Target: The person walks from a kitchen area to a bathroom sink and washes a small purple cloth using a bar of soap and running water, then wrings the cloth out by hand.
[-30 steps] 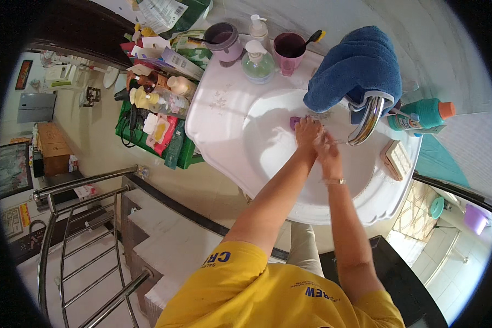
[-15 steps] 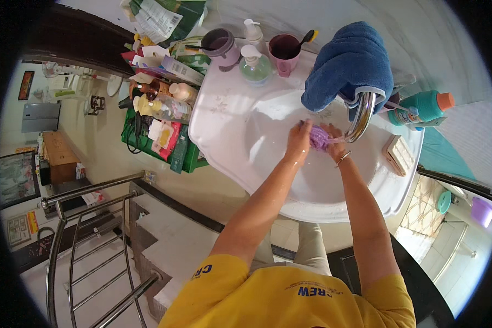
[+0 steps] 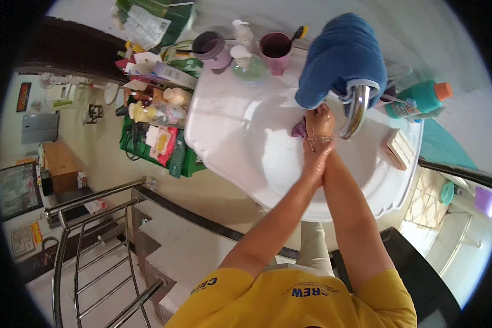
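Over the white washbasin (image 3: 366, 188), my left hand (image 3: 316, 159) is wrapped around my right wrist, just below its bracelet (image 3: 321, 139). Wet skin shines on both hands. My right hand (image 3: 320, 121) reaches forward with its fingers curled, close under the blue towel (image 3: 341, 60) draped on the faucet (image 3: 357, 112). Against the left side of that hand is a crumpled purple mesh cloth (image 3: 299, 129). Whether the curled fingers grip the cloth is hidden.
Along the back rim stand a pump bottle of green liquid (image 3: 248, 66), a pink cup (image 3: 275, 52) and a purple mug (image 3: 212, 49). A teal bottle (image 3: 418, 101) and a soap box (image 3: 400, 148) sit right. Leftward are a green crate (image 3: 190, 161) and metal railing (image 3: 101, 188).
My left hand has left the purple cloth and moved onto my right wrist. My right hand has shifted forward and left, and the cloth now shows only at its left side.
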A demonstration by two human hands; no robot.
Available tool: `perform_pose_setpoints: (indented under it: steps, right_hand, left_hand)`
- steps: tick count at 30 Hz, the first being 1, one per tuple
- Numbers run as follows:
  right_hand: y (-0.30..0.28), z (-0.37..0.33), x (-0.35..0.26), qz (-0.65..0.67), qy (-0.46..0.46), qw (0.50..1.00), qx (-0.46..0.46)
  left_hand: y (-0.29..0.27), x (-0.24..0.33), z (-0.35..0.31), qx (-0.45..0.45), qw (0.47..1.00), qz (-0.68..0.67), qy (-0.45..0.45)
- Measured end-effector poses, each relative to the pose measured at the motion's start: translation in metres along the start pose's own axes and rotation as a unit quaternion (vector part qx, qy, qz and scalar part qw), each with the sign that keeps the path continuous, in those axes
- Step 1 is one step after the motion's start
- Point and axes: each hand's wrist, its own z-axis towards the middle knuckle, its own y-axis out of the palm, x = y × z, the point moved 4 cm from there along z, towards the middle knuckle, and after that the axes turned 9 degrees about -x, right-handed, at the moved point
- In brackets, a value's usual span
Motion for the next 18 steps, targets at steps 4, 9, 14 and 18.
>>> perform_pose_setpoints:
  steps: [4,9,14,18]
  right_hand:
    - [-0.001,-0.058,0.106,0.05,0.311,0.948,-0.04]
    - [-0.07,-0.089,0.035,0.423,0.559,0.707,-0.094]
    - [-0.095,-0.079,0.027,0.374,0.453,0.788,-0.187]
    - [-0.102,-0.065,0.062,0.122,0.324,0.914,-0.213]
  left_hand:
    - [0.007,-0.009,0.001,-0.087,0.97,-0.193,-0.122]
    - [-0.046,-0.022,0.038,-0.082,0.97,-0.222,-0.048]
    - [-0.125,-0.07,0.115,-0.076,0.987,-0.134,-0.038]
    - [-0.013,-0.008,0.071,0.045,0.819,0.56,0.117]
